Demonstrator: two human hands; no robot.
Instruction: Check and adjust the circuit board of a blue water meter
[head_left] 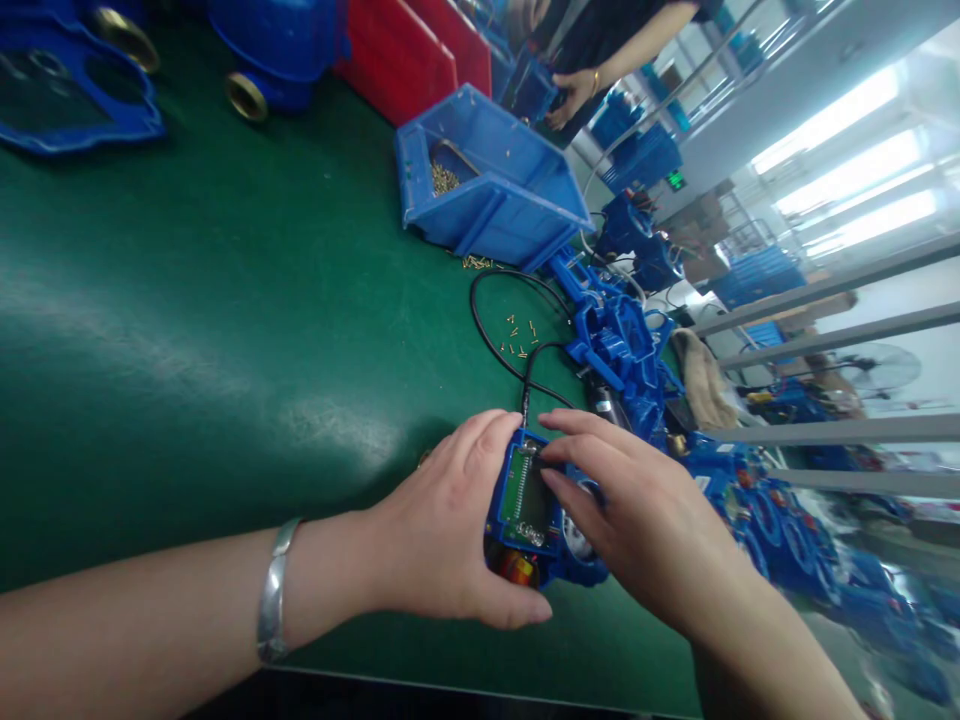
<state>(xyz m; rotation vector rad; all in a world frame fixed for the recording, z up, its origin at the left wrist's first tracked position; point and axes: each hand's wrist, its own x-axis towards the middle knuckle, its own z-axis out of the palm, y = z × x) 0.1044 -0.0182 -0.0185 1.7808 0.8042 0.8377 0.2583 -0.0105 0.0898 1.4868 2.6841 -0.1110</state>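
Note:
My left hand [442, 530] is wrapped round the left side of a small blue plastic housing [559, 565] on the green mat, thumb below and fingers above it. Inside the housing sits a green circuit board [525, 495] with a dark display. My right hand [637, 510] rests on the housing's right side, fingertips pinched on the board's top edge. A black cable [499, 350] runs from the housing's top in a loop across the mat. A silver bracelet [274, 600] sits on my left wrist.
A blue bin [510, 195] holding small brass screws stands behind, with loose brass screws [519, 335] on the green mat [187, 330]. A row of blue housings [622, 345] runs along the right. Red bins [409, 50] and blue valve bodies stand far back. Another person's hand [574, 95] works at the far end.

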